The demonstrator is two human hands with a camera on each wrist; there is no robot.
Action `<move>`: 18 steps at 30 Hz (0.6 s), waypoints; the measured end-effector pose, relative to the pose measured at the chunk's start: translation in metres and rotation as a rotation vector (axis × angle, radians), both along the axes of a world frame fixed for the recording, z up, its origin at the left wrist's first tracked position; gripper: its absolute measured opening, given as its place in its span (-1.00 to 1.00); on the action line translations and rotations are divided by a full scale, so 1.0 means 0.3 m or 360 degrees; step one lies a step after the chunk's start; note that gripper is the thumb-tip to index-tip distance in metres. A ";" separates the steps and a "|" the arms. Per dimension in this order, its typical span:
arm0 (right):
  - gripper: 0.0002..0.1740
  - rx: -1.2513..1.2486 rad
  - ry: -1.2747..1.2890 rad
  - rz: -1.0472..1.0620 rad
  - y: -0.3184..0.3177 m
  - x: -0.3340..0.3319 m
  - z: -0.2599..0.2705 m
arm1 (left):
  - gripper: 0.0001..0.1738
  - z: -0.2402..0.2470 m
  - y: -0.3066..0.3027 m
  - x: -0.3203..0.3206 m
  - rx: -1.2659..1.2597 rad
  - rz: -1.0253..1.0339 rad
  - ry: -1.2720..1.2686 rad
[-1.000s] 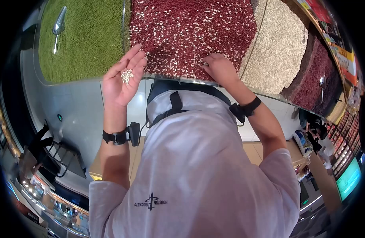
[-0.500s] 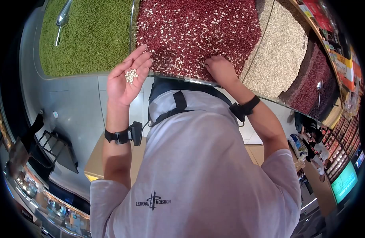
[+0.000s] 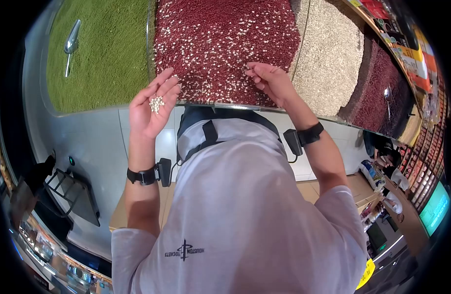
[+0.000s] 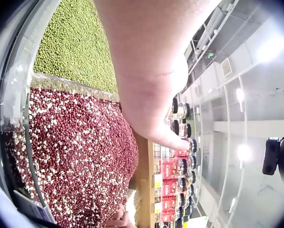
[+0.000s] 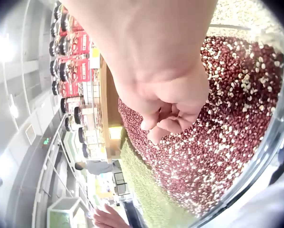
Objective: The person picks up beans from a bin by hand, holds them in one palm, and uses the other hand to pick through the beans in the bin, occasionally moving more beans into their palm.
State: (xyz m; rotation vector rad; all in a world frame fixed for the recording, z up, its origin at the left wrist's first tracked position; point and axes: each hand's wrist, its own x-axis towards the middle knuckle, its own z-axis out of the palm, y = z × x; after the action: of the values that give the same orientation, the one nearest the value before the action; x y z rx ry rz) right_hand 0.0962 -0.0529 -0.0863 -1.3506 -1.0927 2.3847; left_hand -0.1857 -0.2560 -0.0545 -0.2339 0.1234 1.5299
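Observation:
My left hand is held palm up near the front rim, fingers extended, with a small heap of white grains like Job's tears on it. In the left wrist view the back of the hand hides that heap. Over the red beans, which have many white grains scattered among them, is my right hand. Its thumb and forefinger pinch together, with a tiny pale grain at their tips. The right wrist view shows the right-hand fingers curled in above the beans.
Left of the red beans is a bin of green beans with a metal scoop. Pale grains fill the bin on the right. A clear rim runs along the front. Jars stand on a shelf beyond.
My right hand has lifted from the bean surface and turned, so its pinched fingertips now show. The left hand stays palm up with its heap of white grains. The head view has shifted slightly.

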 end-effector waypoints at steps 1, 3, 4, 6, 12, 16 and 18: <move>-0.66 -0.0261 0.0172 -0.0151 -0.001 0.002 0.017 | -0.42 0.003 0.006 0.004 0.0011 -0.0006 0.0003; -0.65 -0.0350 0.0197 -0.0187 0.002 0.016 0.055 | -0.42 0.030 0.012 0.020 -0.0044 -0.0019 0.0021; -0.65 -0.0446 0.0353 -0.0197 0.004 0.024 0.057 | -0.42 0.030 0.017 0.025 -0.0038 -0.0024 0.0024; -0.64 -0.0524 0.0507 -0.0177 0.004 0.032 0.070 | -0.43 0.035 0.024 0.034 -0.0053 -0.0060 0.0033; -0.70 0.0186 -0.0018 0.0051 -0.009 0.016 0.141 | -0.42 0.093 0.041 0.070 -0.0117 -0.0109 0.0077; -0.80 0.1997 -0.0569 0.0717 -0.023 0.019 0.185 | -0.45 0.115 0.042 0.087 -0.0103 -0.0110 0.0132; -0.79 0.2017 -0.0579 0.0736 -0.015 0.017 0.169 | -0.44 0.109 0.044 0.088 -0.0111 -0.0111 0.0131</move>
State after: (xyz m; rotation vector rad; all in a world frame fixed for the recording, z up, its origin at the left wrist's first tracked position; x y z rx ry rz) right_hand 0.1013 -0.0574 -0.0357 -1.0299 -2.5472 1.0166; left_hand -0.1592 -0.2429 -0.0218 -0.2199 0.2485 1.4675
